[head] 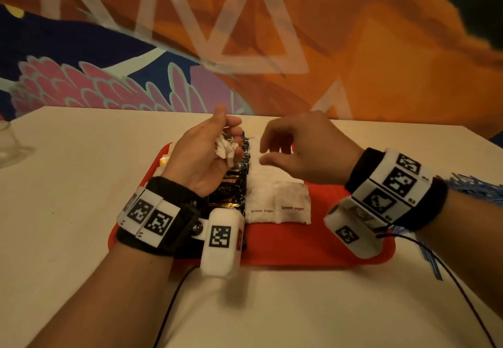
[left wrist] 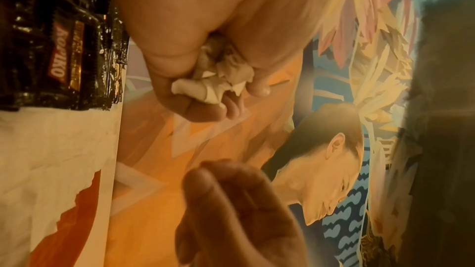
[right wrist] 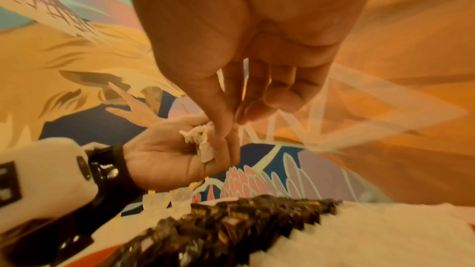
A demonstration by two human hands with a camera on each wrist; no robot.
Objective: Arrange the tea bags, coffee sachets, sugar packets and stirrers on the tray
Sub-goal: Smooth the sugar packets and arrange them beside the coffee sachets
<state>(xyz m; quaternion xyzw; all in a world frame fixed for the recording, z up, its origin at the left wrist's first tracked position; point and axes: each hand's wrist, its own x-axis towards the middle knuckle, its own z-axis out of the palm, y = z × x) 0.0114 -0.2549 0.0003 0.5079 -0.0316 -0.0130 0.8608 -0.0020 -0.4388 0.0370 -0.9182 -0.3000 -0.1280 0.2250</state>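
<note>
Coffee sachets point(head: 234, 184) and sugar packets point(head: 275, 200) lay in rows on the red tray point(head: 313, 247). Left hand point(head: 204, 154) gripped crumpled white paper point(head: 226, 147); right hand point(head: 302, 149) hovered loosely curled, holding nothing. Blue stirrers point(head: 473, 187) remained on the bench point(head: 68, 184), probably still to be placed.

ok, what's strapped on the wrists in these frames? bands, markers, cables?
Both arms are bare, with no sleeves. The left hand and right hand each sit past a black wristband carrying white blocks printed with black square tags. A rounded white camera pod, also tagged, hangs under each wrist. A thin black cable trails from each unit across the table.
</note>
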